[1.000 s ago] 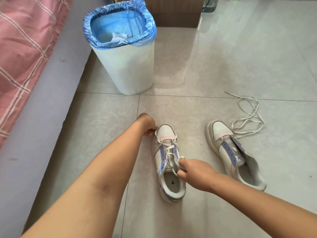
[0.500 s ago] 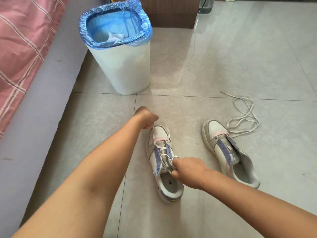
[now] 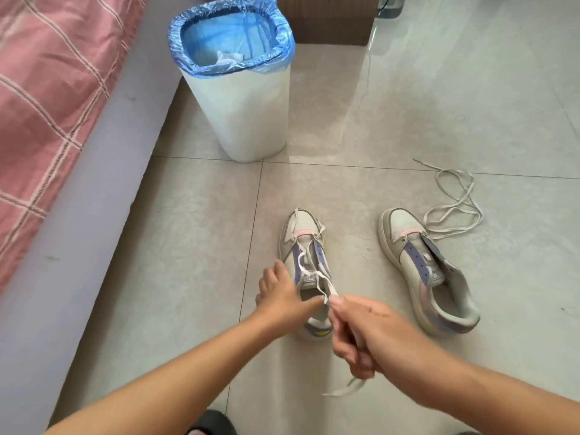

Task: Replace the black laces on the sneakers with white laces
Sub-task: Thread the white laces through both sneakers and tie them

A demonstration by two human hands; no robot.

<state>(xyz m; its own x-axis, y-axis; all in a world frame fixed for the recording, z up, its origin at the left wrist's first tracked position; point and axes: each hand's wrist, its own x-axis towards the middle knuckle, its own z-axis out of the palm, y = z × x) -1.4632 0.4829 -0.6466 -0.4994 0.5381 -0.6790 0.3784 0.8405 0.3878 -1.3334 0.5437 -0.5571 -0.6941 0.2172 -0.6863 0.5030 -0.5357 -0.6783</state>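
White lace (image 3: 314, 274) on left sneaker (image 3: 306, 265): R hand (image 3: 373, 334) grips its end. L hand (image 3: 279, 293) rests w/ relaxed fingers, touching lace near sneaker's opening.

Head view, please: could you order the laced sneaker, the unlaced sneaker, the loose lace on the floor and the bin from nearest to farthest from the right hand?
From the right hand:
1. Laced sneaker, just left, its lace in the hand's grip.
2. Unlaced sneaker, to the right.
3. Loose lace, beyond that sneaker's toe.
4. Bin, far upper left, beside the bed.
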